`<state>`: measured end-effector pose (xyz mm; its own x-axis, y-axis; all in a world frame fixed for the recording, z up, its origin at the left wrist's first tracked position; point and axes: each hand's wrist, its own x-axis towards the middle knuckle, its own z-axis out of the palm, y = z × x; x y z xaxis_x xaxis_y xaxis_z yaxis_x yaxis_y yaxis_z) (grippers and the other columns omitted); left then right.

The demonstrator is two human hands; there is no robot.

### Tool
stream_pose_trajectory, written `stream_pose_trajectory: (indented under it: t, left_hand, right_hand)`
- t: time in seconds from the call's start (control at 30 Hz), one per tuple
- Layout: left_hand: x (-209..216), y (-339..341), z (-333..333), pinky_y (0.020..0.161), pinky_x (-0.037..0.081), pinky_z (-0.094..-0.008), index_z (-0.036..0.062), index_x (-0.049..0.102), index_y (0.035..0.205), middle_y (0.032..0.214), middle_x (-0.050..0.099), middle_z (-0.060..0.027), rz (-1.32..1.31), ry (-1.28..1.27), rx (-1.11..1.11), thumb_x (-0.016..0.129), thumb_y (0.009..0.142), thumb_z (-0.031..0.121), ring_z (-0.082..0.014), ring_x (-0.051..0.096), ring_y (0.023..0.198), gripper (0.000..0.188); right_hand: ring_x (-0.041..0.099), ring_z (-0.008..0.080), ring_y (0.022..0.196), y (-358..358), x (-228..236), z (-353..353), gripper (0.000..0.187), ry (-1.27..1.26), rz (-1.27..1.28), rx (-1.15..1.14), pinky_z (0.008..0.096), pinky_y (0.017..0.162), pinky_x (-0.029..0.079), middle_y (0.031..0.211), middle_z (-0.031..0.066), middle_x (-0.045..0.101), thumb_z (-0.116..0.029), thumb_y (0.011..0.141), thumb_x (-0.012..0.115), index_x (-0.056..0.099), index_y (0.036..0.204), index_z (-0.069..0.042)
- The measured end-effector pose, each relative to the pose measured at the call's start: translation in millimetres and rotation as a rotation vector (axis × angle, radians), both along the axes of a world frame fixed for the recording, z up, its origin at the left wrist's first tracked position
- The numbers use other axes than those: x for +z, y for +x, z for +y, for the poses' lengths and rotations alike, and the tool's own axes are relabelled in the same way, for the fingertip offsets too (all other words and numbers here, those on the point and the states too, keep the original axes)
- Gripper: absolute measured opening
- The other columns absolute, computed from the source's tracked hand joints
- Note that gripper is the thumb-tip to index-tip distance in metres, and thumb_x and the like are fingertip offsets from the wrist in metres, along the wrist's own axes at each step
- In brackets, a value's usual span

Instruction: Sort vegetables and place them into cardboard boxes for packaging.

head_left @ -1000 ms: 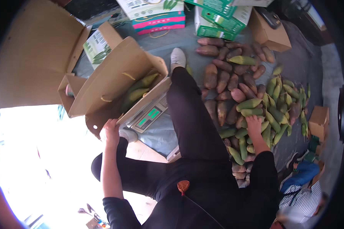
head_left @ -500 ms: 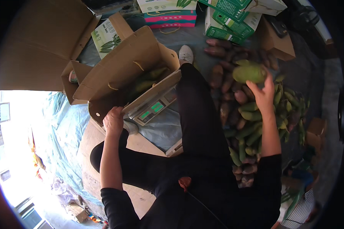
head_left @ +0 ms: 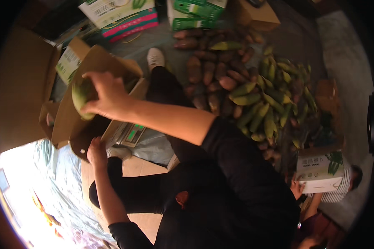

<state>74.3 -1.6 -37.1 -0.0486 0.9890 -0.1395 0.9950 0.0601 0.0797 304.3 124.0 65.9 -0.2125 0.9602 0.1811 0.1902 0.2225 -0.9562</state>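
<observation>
My right hand (head_left: 112,97) reaches across to the left, its fingers wrapped round a plump, oblong green vegetable (head_left: 82,96), perhaps a melon or radish. It holds this over the opening of a brown cardboard box (head_left: 66,116). At the box's near corner my left hand (head_left: 96,153) is closed on the cardboard rim. Under the box's right side is a scale (head_left: 133,136) with a lit green display. My forearm and the box walls hide most of the inside.
Dark reddish tubers (head_left: 201,70) and green, husk-like pods (head_left: 274,99) lie heaped on the right. Printed cartons (head_left: 124,18) stand at the far side. At lower right another person's hand (head_left: 296,187) is on a white printed box (head_left: 320,168). My shoe (head_left: 155,58) is beside the box.
My right hand has carried the green vegetable from above the heap leftward to over the box. My left hand stays on the rim. The view has shifted right, bringing another person's white box into sight.
</observation>
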Motion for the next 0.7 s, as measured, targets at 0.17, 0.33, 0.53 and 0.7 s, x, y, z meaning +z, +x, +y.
stream_pose_trajectory:
  t: [0.17,0.33,0.53,0.7]
  left_hand:
    - [10,8,4,0.069,0.047,-0.0445,0.0091,0.063,0.098,0.092,0.061,-0.0118,-0.110,0.007,0.032,0.057,0.079,0.012,-0.0351,0.060,0.083,0.021]
    - [13,3,1,0.069,0.047,-0.0426,0.0086,0.062,0.096,0.089,0.061,-0.0113,-0.145,0.001,0.062,0.059,0.077,0.010,-0.0339,0.060,0.083,0.019]
    - [-1,10,13,0.068,0.045,-0.0425,0.0031,0.061,0.093,0.086,0.059,-0.0163,-0.223,-0.012,-0.042,0.058,0.077,0.006,-0.0369,0.058,0.081,0.017]
    - [-8,-17,-2,0.065,0.044,-0.0366,-0.0051,0.057,0.090,0.079,0.055,-0.0166,-0.366,0.051,-0.033,0.053,0.076,-0.002,-0.0303,0.055,0.071,0.015]
  right_hand:
    - [0.053,0.0278,0.105,47,-26,7,0.059,0.148,-0.028,-0.121,0.0414,0.088,0.040,0.111,0.0134,0.057,-0.026,0.067,0.077,0.053,0.118,-0.007]
    - [0.059,0.0159,0.090,177,-56,10,0.032,0.040,-0.100,-0.166,0.0304,0.078,0.048,0.095,0.0072,0.065,-0.018,0.076,0.071,0.063,0.103,-0.004]
    - [0.065,0.0233,0.088,354,-172,-60,0.032,-0.355,-0.373,-0.574,0.0330,0.077,0.050,0.092,0.0109,0.067,-0.019,0.073,0.069,0.064,0.102,-0.006]
    - [0.063,0.0244,0.086,337,-204,-152,0.026,-0.632,-0.818,-0.412,0.0366,0.073,0.049,0.095,0.0056,0.066,-0.018,0.073,0.069,0.064,0.096,-0.009]
